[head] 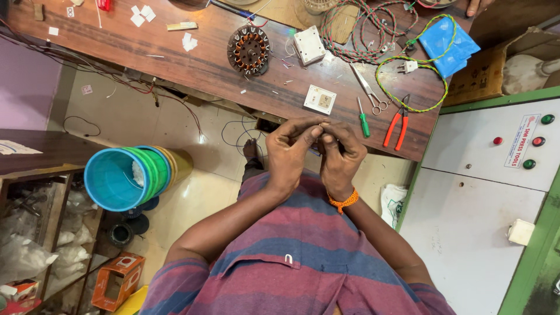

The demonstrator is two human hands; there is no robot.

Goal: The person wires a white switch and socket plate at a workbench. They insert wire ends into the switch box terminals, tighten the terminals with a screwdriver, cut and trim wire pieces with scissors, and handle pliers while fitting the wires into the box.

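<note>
My left hand and my right hand meet in front of my chest, just below the edge of the wooden bench. Their fingertips pinch together on something very small that I cannot make out. An orange thread band circles my right wrist. Nearest on the bench are a white square switch plate, a green-handled screwdriver, scissors and red-handled pliers.
A copper-wound motor stator, a white switch box, twisted red-green cable, a yellow-green cord with plug and a blue bag lie on the bench. Stacked plastic buckets stand left; a white cabinet with buttons stands right. Another person's fingers show at the top.
</note>
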